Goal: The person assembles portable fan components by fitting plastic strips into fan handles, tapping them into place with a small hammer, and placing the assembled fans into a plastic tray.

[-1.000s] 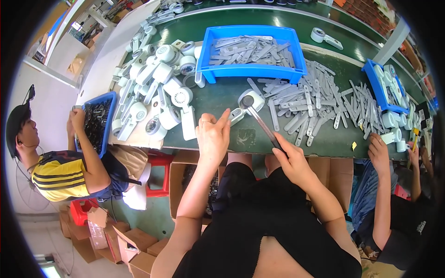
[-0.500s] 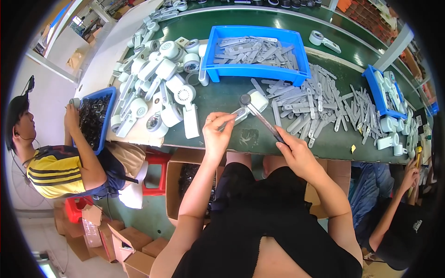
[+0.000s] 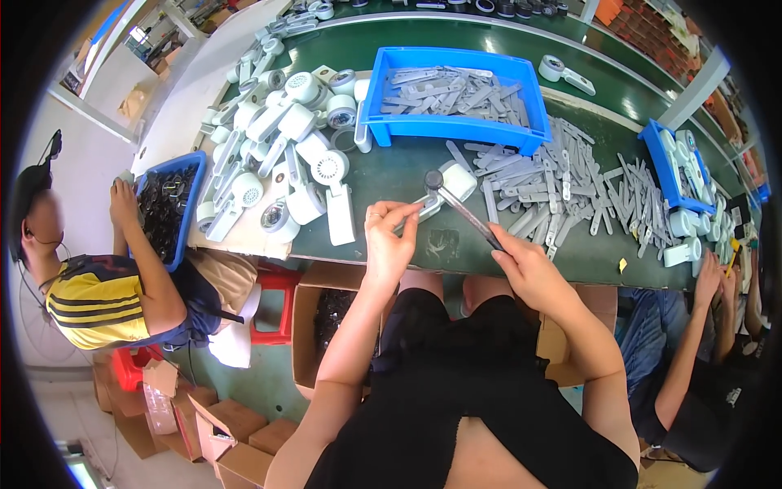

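Observation:
Between my hands, a pale handheld fan (image 3: 458, 181) lies on the green table, its handle pointing toward me. My left hand (image 3: 393, 238) pinches the end of that handle between thumb and fingers. A hammer (image 3: 467, 211) with a round dark head and a thin rod is gripped in my right hand (image 3: 525, 265). Its head is over the fan's handle, close to the round end; whether it touches cannot be told. Just right of the fan, a heap of grey flat handle strips (image 3: 562, 183) is spread on the table.
A blue bin (image 3: 456, 129) of strips stands behind my hands. Piled at left are pale fans (image 3: 297, 122). A person (image 3: 106, 285) works at left beside a blue crate (image 3: 195, 204) of dark parts; another person's hands (image 3: 717, 281) are at right. Below the edge is a cardboard box (image 3: 305, 350).
My hands and the hammer hold nearly the same pose over the fan. The view has shifted slightly. At right, the other person's hands and arms have moved.

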A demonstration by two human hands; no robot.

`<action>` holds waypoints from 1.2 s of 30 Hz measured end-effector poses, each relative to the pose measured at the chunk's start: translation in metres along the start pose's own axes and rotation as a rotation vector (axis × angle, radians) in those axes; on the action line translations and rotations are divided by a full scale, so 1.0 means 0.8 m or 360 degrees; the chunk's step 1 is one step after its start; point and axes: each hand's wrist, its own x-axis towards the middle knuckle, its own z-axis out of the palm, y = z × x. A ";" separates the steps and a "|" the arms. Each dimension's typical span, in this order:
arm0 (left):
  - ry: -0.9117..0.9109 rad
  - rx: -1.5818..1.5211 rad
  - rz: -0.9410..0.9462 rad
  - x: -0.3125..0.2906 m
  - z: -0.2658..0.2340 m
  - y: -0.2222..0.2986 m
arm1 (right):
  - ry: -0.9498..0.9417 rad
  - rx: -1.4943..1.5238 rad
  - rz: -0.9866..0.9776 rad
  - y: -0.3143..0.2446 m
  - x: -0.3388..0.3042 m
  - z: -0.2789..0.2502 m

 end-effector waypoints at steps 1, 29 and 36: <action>-0.0005 0.0026 0.0015 0.000 -0.001 -0.001 | 0.0087 0.0058 -0.0073 -0.009 0.000 -0.002; 0.0061 -0.0175 -0.0560 -0.032 -0.016 -0.018 | -0.0185 0.0053 -0.0186 -0.026 -0.013 0.047; 0.0098 -0.0203 -0.0510 -0.028 -0.013 -0.019 | -0.0213 0.0023 -0.0208 -0.031 -0.010 0.053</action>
